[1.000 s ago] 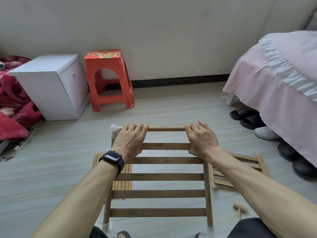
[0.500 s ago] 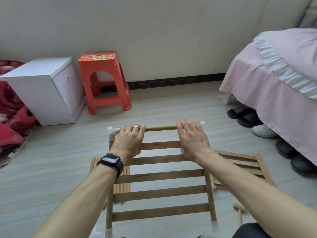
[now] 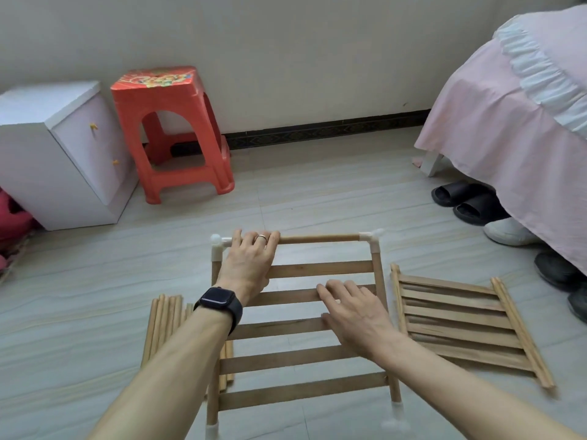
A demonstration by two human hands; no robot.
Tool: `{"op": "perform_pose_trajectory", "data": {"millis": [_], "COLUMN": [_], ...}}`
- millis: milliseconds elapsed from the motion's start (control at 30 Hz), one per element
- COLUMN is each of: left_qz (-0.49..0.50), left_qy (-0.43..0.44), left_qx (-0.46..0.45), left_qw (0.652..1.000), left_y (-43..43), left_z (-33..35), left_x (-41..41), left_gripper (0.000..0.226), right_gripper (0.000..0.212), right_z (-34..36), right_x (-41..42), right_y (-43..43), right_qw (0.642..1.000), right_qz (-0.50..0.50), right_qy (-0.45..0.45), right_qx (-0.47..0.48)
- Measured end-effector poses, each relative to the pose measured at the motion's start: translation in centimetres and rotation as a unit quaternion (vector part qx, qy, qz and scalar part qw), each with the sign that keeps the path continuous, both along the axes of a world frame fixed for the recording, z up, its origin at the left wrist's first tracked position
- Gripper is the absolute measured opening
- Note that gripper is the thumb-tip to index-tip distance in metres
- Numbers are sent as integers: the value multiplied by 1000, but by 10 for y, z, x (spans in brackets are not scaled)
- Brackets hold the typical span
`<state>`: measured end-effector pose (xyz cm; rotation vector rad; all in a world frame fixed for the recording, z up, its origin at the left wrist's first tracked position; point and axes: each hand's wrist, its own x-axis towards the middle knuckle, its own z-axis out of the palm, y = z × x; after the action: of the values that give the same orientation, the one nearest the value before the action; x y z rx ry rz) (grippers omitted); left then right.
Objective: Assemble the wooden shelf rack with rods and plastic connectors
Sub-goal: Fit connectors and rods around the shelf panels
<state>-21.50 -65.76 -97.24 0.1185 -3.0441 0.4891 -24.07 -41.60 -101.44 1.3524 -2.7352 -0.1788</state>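
Wooden shelf frame (image 3: 305,358), nearest the viewer and between the two forearms, set at a tilt with its near end low: five flat slats counted across it, two side rods, and one top rod (image 3: 320,239) along its far edge. Four white plastic connectors (image 3: 371,241) are visible, one at each corner; the two near ones are blurred. Right hand (image 3: 352,315) lies over the middle slats with fingers straight and slightly spread, holding nothing; whether it touches the wood cannot be told. Left hand (image 3: 251,262), bearing one ring and one dark wristwatch (image 3: 219,301), has its fingers curled over the left end of the top rod, beside the far-left connector. One bundle of loose rods (image 3: 162,328) lies flat to the left, partly hidden by the left forearm, so their number cannot be counted. One second slatted panel (image 3: 460,325) lies flat to the right, just beside the frame. Floor (image 3: 317,192) is pale wood-grain boarding and meets a pale wall (image 3: 286,58) at a dark skirting. Farther off, left: one red cloth heap (image 3: 12,223), one white cabinet (image 3: 63,160) with two yellow knobs, one red plastic stool (image 3: 171,128). Farther off, right: one bed (image 3: 524,106) in a pink cover, with two black slippers (image 3: 467,198), one white shoe (image 3: 508,233) and dark shoes (image 3: 559,268) partly under its edge
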Motion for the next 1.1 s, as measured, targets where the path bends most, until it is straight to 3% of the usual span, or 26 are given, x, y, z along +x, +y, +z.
{"op": "perform_pose_trajectory", "data": {"millis": [267, 433, 700, 900, 1000, 1100], "left_qz": [-47, -55, 40, 62, 84, 128], "left_qy": [-53, -88, -230, -271, -266, -228], "left_qx": [68, 138, 244, 217, 199, 213], "left_qw": [995, 985, 941, 936, 939, 941], "left_y": [4, 0, -7, -7, -8, -11], "left_z": [-121, -185, -250, -259, -259, -260], "left_x": [-44, -44, 31, 49, 46, 49], "left_gripper": [78, 74, 72, 77, 73, 68], "right_gripper": [59, 45, 38, 34, 52, 71], "right_z": [-104, -161, -213, -220, -221, -226], "right_x": [-39, -71, -117, -94, -64, -32], "right_y": [-21, -28, -43, -61, -63, -54], "right_qw": [996, 995, 971, 971, 967, 955], "right_qz": [10, 9, -75, -141, -105, -75], "right_qy": [-12, -44, -129, -162, -216, -258], "right_qx": [84, 93, 186, 107, 80, 127]}}
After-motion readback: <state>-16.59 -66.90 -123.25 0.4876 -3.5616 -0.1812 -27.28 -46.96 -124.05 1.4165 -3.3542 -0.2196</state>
